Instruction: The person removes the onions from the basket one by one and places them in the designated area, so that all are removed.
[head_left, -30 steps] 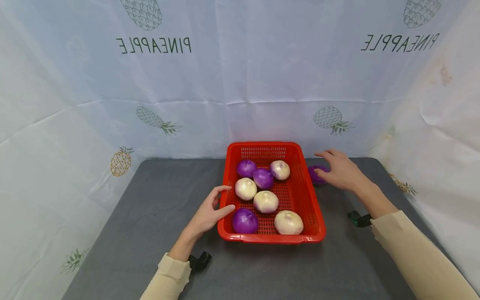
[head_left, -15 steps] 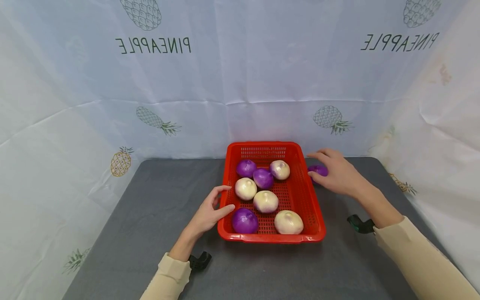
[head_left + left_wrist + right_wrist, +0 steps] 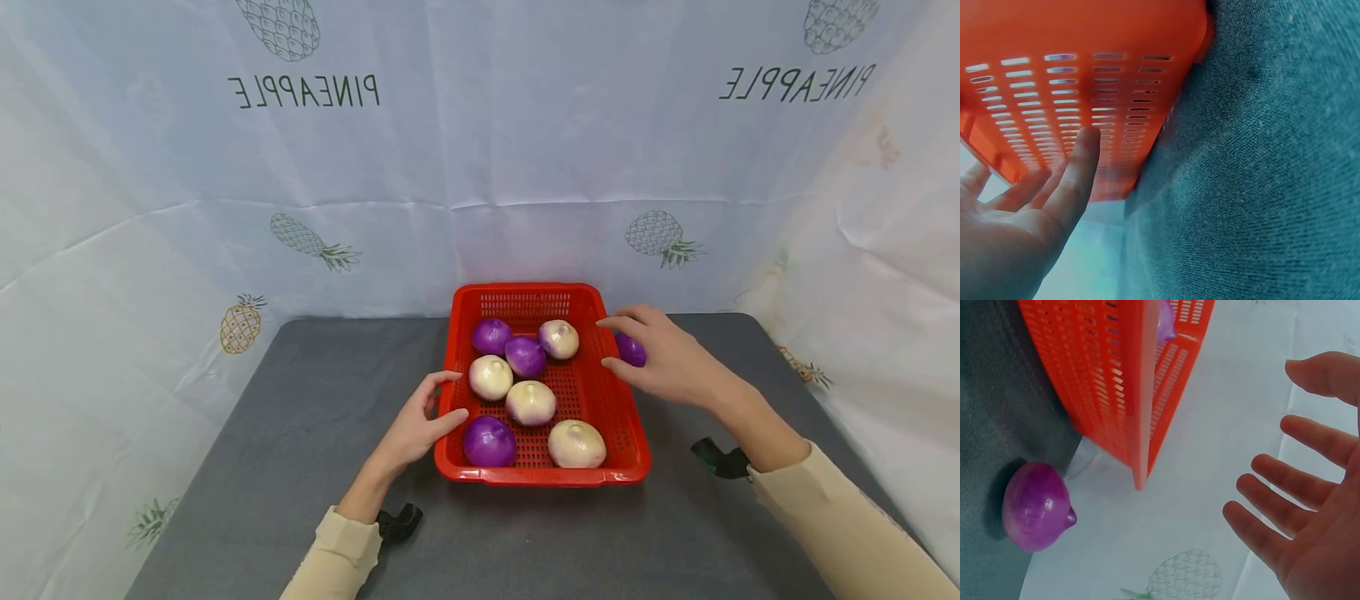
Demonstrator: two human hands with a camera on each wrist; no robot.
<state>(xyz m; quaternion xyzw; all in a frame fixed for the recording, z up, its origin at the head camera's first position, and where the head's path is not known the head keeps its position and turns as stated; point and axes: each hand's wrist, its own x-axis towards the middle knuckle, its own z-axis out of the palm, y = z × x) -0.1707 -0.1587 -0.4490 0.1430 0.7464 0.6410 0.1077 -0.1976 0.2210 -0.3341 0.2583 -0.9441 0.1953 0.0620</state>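
A red plastic basket (image 3: 536, 477) with slotted walls holds purple onions (image 3: 490, 442) and pale, purple-tinged onions (image 3: 576, 444). My left hand (image 3: 415, 427) rests at its left side, thumb and index fingertips at the rim. In the left wrist view its fingers (image 3: 1072, 187) extend loosely along the outer wall. My right hand (image 3: 663, 357) hovers by the right rim, fingers spread and nothing between them. Another purple onion (image 3: 630, 350) sits outside the basket on the table, partly behind that hand; the right wrist view shows this onion (image 3: 1036, 506) whole, apart from the fingers.
The dark grey cloth-covered table (image 3: 330, 433) extends around the basket. A white curtain (image 3: 525, 150) with pineapple prints hangs right behind the table's far edge and along both sides. Each wrist wears a black camera mount (image 3: 400, 522).
My right hand has moved left, from above the loose purple onion to the basket's right rim. The left hand, the basket and the onions have stayed in place.
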